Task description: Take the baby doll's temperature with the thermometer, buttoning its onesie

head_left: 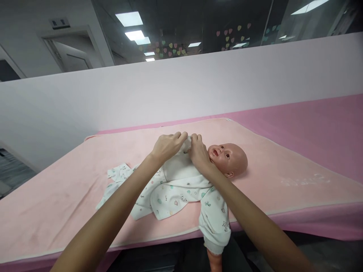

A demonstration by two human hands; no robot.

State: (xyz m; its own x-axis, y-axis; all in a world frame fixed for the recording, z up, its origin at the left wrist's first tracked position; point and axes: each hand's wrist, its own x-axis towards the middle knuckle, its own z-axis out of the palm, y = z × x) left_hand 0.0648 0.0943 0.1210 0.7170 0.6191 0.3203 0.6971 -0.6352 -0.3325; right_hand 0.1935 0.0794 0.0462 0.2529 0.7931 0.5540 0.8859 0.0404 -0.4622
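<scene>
Near the front edge of the pink-covered table [320, 132], on a peach blanket [48, 204], a baby doll [231, 158] is lying on its back, its head pointing toward the right end and the legs of its printed garment [172, 198] stretching toward the left. The doll's near arm is hanging over the front edge, its sleeve [214, 223] covering all but the lower part.

Both hands are working above the doll's chest, just beside its chin. The left hand [170, 145] and the right hand [199, 151] are closing narrowly on a small bunch of white cloth [186, 145] between them; the fingers are hiding whether this is a collar, a cuff or a sleeve. The step in hand seems to be handling the clothing at the upper body. A next move here would be calling for a secure pinch from one hand while the other is finding its hold, with little pull on the doll.

The forearms are reaching in from the front corners and converging over the garment. The left wrist is bending so that its fingers are pointing right; the right hand is slanting up and leftward, its fingers curling toward the cloth.
</scene>
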